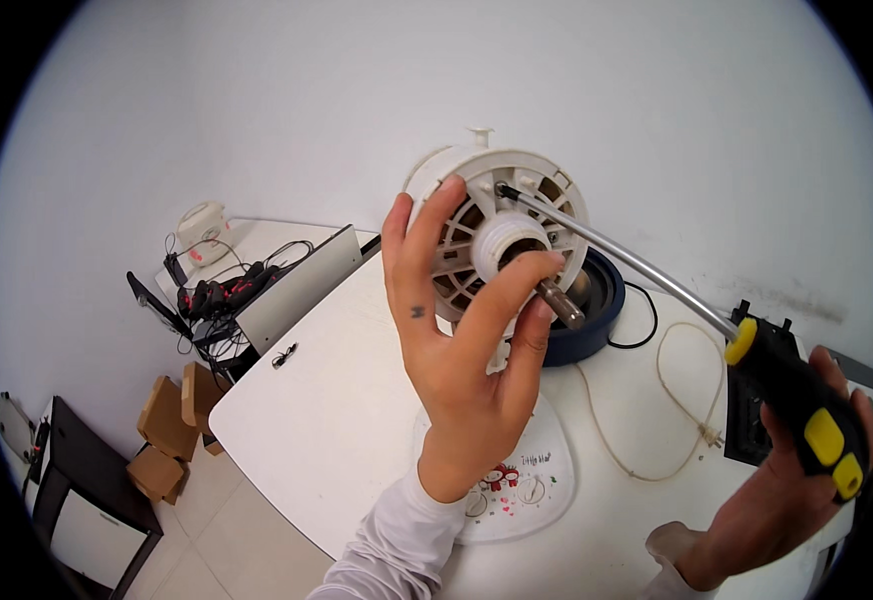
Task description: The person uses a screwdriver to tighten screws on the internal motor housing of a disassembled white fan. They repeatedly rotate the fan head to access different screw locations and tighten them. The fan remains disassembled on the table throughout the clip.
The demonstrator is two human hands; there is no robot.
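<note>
The white motor housing of a small table fan faces me, ribbed at the front, with a metal shaft sticking out of its threaded collar. My left hand is closed round it, fingers on the rim and thumb and a finger by the shaft. Below stands the fan's white base, with cartoon prints and two knobs, partly behind my forearm. In my right hand is a long screwdriver with a black and yellow handle. Its tip meets the housing at a recessed hole near the top.
A navy round container stands behind the fan on the white table. A pale power cord loops to its right, near a black open case. Another desk with tangled cables is at left; cardboard boxes lie on the floor.
</note>
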